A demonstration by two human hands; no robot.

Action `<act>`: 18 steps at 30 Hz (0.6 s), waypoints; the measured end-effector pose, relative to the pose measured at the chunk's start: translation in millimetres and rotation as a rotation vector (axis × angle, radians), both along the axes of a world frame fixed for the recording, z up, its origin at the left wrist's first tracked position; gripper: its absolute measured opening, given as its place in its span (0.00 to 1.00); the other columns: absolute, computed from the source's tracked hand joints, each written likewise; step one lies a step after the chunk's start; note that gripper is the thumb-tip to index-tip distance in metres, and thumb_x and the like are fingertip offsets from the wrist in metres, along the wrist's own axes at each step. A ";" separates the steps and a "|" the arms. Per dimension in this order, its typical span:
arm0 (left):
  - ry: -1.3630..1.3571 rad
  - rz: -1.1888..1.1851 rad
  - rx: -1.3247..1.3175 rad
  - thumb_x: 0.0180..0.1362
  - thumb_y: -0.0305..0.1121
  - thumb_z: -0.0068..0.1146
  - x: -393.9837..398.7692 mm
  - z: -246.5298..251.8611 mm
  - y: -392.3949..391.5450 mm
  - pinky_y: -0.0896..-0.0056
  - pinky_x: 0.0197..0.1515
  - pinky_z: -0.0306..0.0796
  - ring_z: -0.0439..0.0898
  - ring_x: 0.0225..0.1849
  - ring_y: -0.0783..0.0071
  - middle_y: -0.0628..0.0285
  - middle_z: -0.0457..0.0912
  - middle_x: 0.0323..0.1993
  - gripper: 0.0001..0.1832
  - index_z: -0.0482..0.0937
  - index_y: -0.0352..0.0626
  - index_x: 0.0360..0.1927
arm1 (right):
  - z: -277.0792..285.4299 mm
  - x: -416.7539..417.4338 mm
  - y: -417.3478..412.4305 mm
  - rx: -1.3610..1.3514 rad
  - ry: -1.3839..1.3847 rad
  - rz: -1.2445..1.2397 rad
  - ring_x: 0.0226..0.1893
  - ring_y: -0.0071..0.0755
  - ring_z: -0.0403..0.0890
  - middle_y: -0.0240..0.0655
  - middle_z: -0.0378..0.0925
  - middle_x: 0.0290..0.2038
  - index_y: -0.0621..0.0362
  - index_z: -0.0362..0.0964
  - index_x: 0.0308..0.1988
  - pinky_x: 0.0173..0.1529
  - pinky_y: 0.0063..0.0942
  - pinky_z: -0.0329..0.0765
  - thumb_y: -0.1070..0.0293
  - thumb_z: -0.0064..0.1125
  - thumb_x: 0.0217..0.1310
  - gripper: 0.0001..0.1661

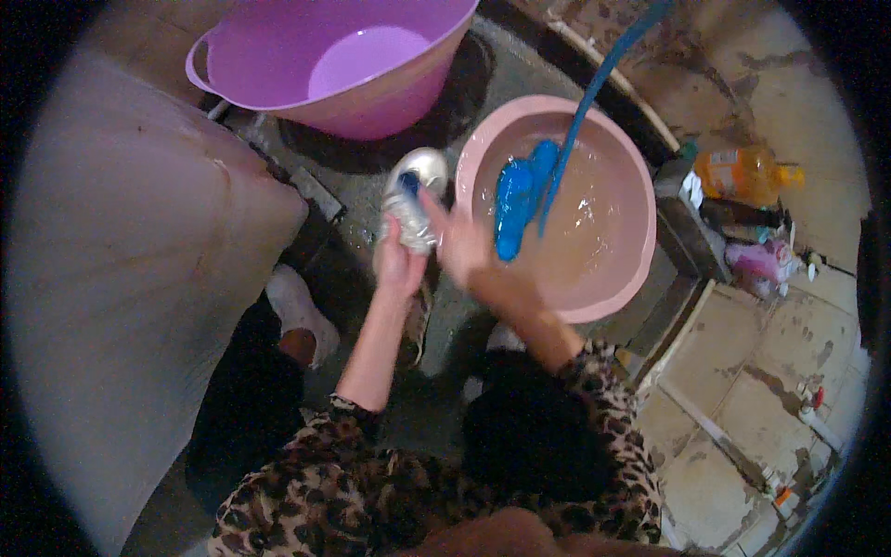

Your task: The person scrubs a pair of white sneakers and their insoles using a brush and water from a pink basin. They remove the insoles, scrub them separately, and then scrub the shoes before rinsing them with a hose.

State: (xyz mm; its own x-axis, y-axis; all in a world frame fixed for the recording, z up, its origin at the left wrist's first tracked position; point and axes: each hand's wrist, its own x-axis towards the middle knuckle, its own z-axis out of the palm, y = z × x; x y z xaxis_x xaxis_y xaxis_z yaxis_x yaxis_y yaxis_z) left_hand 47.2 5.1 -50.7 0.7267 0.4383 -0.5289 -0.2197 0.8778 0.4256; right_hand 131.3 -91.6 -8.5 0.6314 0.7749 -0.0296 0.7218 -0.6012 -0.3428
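Observation:
A light metallic-looking shoe (pixel 422 166), wet and shiny, is in my left hand (pixel 402 268), which grips its near part from below. At the shoe's opening my right hand (pixel 456 244), blurred, is shut on a small dark blue object (pixel 409 184), perhaps a brush; its full shape is hidden. To the right stands a pink plastic basin (pixel 644 244) of cloudy water. Two wet bright-blue objects (pixel 514 209), which look like shoe insoles, lie in it, and a blue-green hose (pixel 592 87) runs down into it. Below my left hand another shoe (pixel 418 327) is partly hidden on the floor.
A large purple tub (pixel 390 115) with a handle stands ahead. A pale, large-sided object (pixel 160 209) fills the left. An orange bottle (pixel 738 174) and a pink bottle (pixel 759 257) are on the right, and taps (pixel 814 404) are on the tiled wall. My feet flank the work area.

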 end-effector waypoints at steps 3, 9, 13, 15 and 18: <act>-0.145 0.023 -0.025 0.71 0.53 0.35 19.6 30.1 -39.6 0.59 0.68 0.60 0.69 0.64 0.64 0.59 0.71 0.63 0.31 0.62 0.40 0.66 | 13.7 44.9 -0.7 0.088 0.068 -0.118 0.27 0.53 0.81 0.52 0.77 0.33 0.51 0.52 0.69 0.31 0.46 0.79 0.70 0.48 0.63 0.36; 0.176 0.048 -0.049 0.70 0.55 0.37 13.7 6.0 8.7 0.58 0.62 0.67 0.74 0.59 0.62 0.56 0.75 0.58 0.31 0.67 0.38 0.62 | -3.4 -26.2 -31.6 0.218 0.201 0.110 0.22 0.54 0.75 0.46 0.69 0.22 0.49 0.57 0.69 0.29 0.50 0.73 0.63 0.45 0.67 0.32; -0.074 0.017 -0.053 0.70 0.52 0.40 2.5 23.3 -19.7 0.60 0.65 0.65 0.73 0.60 0.62 0.56 0.74 0.59 0.29 0.66 0.37 0.63 | -8.3 58.1 -27.9 0.018 0.209 -0.301 0.39 0.56 0.76 0.52 0.73 0.38 0.50 0.61 0.66 0.46 0.45 0.73 0.58 0.38 0.73 0.26; -0.056 0.053 -0.114 0.70 0.54 0.39 -3.7 26.2 -6.2 0.61 0.65 0.64 0.73 0.61 0.62 0.55 0.74 0.59 0.31 0.66 0.36 0.63 | 3.3 87.4 -61.3 0.291 0.254 -0.444 0.54 0.54 0.74 0.53 0.75 0.51 0.53 0.60 0.67 0.60 0.38 0.69 0.68 0.38 0.72 0.26; -0.027 0.033 -0.102 0.70 0.56 0.37 19.7 29.9 -7.3 0.61 0.65 0.64 0.73 0.61 0.62 0.54 0.74 0.60 0.34 0.65 0.35 0.64 | -58.0 115.4 -169.4 0.519 -0.240 -0.556 0.59 0.47 0.72 0.46 0.72 0.59 0.62 0.59 0.66 0.66 0.32 0.64 0.70 0.38 0.72 0.26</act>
State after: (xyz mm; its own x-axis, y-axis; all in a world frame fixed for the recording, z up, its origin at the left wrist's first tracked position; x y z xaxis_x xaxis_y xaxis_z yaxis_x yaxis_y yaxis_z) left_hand 66.9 -2.3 -20.8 0.7275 0.4075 -0.5521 -0.2598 0.9082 0.3281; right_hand 246.7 -261.1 -66.5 0.8729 0.2214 0.4347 0.4523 -0.7012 -0.5511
